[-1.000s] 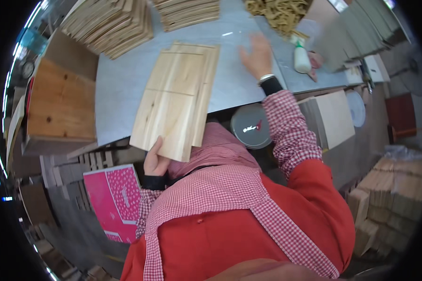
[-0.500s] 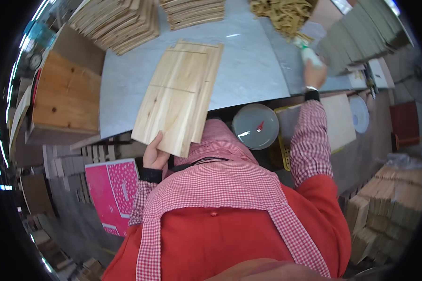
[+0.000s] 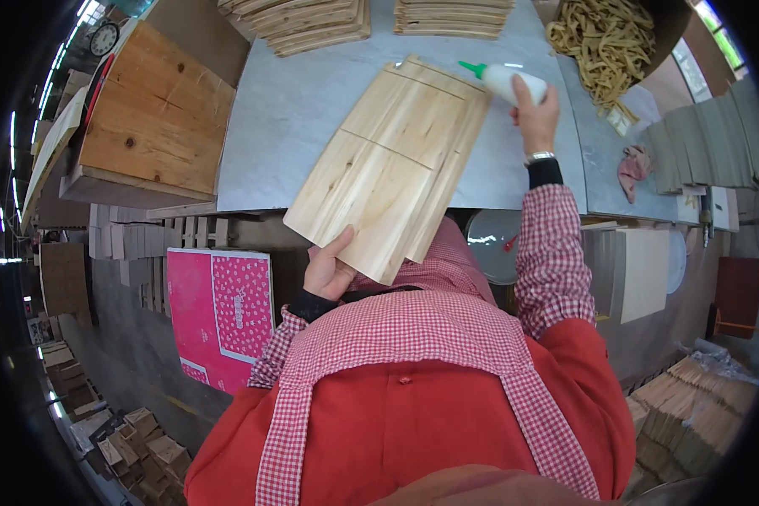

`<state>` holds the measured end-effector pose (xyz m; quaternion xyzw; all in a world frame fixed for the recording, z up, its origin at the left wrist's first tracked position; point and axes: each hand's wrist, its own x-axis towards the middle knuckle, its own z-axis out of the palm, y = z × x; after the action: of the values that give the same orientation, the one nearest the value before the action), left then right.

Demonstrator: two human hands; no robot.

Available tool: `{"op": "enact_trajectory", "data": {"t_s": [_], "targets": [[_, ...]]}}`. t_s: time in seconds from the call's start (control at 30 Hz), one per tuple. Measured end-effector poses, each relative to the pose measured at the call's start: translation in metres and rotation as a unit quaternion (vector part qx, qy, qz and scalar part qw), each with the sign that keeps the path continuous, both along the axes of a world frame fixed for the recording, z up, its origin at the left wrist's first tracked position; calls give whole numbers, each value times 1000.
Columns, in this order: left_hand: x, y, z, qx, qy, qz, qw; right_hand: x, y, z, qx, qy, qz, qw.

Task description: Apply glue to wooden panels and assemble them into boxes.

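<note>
Bottle (image 3: 499, 81) swings across now: half a second ago our right hand (image 3: 538, 118) had it over by the grey boards (image 3: 713, 139), and here we have it tipped sideways, fingers wrapped round its base, green nozzle pointing left above the far end of our wooden board (image 3: 388, 160). Our left hand (image 3: 329, 271) keeps its pinch on the near corner, thumb on top, the board slanting across the table's (image 3: 270, 135) front edge. Behind, two wood stacks (image 3: 312, 21) crowd the back; a tan tangle of strips (image 3: 603, 46) and a pink rag (image 3: 634, 169) sit right, while our sleeve covers part of the bucket (image 3: 491, 244) below.
</note>
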<state>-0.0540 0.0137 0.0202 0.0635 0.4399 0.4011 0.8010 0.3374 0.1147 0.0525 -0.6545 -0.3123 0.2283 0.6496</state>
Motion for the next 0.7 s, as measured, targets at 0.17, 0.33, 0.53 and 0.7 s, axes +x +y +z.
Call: {"op": "enact_trajectory", "data": {"t_s": [0.17,0.33,0.53,0.7], "targets": [[10,0,12,6,15,-2,1000,-25,59,-16,-19,-177,12,984],[8,6,16,-4,31,-1,1000,-34,84,-9,-58,-208,54,975],[10,7,11,-9,32,0,999,-21,90,-5,-28,-308,82,947],[9,7,4,-3,8,1,1000,12,61,12,-4,-399,120,909]]}}
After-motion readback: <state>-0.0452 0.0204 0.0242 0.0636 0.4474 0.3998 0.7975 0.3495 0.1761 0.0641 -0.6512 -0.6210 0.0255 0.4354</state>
